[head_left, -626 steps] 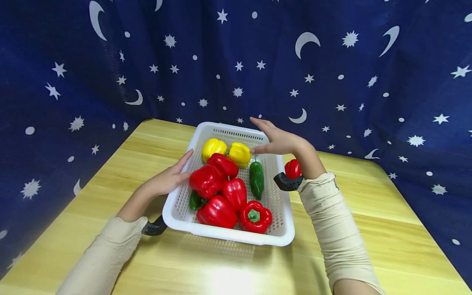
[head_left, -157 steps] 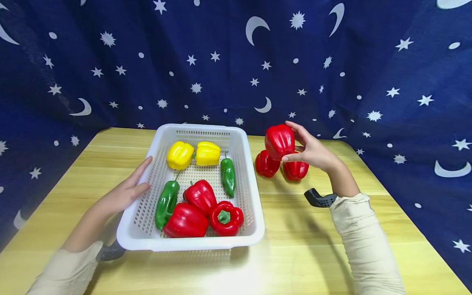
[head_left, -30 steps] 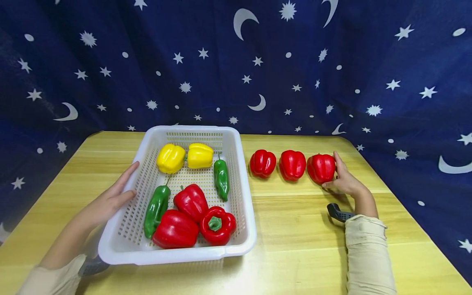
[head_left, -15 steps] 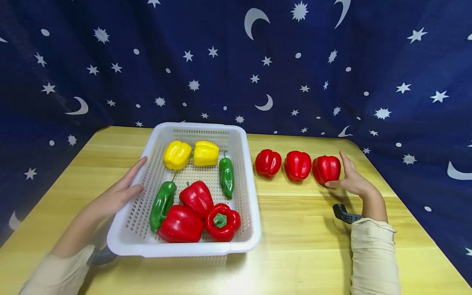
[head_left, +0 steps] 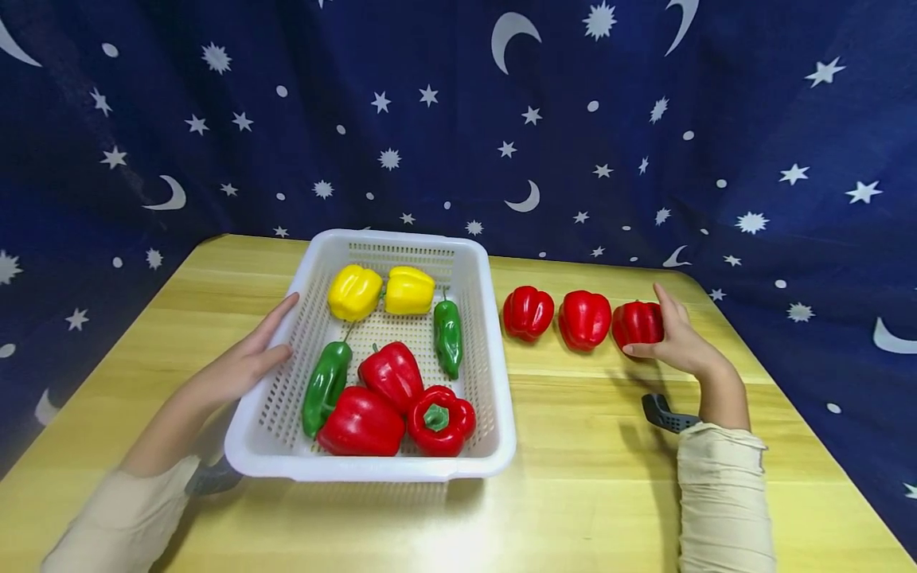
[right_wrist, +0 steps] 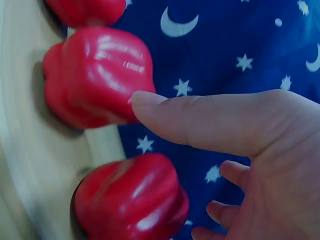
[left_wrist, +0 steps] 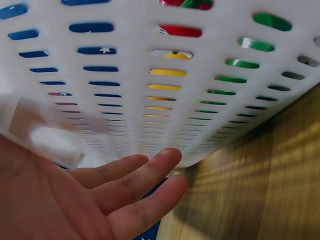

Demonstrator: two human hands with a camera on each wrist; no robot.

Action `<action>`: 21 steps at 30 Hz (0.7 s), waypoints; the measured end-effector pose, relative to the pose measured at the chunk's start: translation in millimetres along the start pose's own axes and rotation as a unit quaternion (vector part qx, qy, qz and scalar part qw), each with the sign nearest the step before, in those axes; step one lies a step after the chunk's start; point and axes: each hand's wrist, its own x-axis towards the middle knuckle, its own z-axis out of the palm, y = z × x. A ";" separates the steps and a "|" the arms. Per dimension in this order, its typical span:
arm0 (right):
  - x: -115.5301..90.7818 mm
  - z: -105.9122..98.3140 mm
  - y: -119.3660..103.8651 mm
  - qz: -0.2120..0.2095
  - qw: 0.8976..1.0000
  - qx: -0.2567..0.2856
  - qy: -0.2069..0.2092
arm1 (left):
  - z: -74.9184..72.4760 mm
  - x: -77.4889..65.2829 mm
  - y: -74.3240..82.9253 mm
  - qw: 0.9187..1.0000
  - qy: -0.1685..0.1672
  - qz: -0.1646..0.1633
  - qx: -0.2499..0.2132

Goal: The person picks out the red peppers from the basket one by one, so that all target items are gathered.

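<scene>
A white perforated plastic basket [head_left: 251, 458] holds two yellow bell peppers [head_left: 355, 292], two long green peppers [head_left: 448, 337] and three red bell peppers [head_left: 361, 422]. My left hand [head_left: 239, 362] lies against the basket's left side; the left wrist view shows its fingers [left_wrist: 137, 187] extended beside the slotted wall. To the right of the basket, three more red bell peppers stand in a row: left [head_left: 528, 313], middle [head_left: 585, 320] and right [head_left: 636, 325]. My right hand [head_left: 684, 341] is at the right one, fingers spread loosely, thumb [right_wrist: 200, 120] extended and not pinching it.
The wooden table [head_left: 573, 493] carries everything. A dark blue curtain [head_left: 430, 119] with white moons and stars hangs behind it and along its sides. A black wrist mount [head_left: 666, 414] juts out beneath my right hand.
Earlier, my right hand carried a red bell pepper from the basket area over two others. Now it stands at the row's right end, and my grip has loosened. The left hand stays at the basket.
</scene>
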 end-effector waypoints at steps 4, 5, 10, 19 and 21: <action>-0.6 -1.0 -11.2 -0.015 1.000 -0.003 0.005 | 0.6 1.5 0.9 1.000 0.002 -0.006 0.003; -1.0 -1.1 -14.7 -0.020 1.000 -0.004 0.007 | 0.7 1.8 1.0 1.000 0.003 -0.008 0.004; -1.6 -0.3 -36.1 -0.065 0.998 -0.007 0.019 | -0.5 0.3 2.1 1.000 0.004 -0.007 0.001; -2.8 14.8 -80.1 -0.121 0.993 -0.013 0.003 | 1.5 2.2 2.9 1.000 0.001 -0.009 -0.004; -0.6 18.7 -91.0 -0.134 0.991 -0.013 -0.003 | 1.4 1.2 3.0 1.000 0.003 -0.010 -0.003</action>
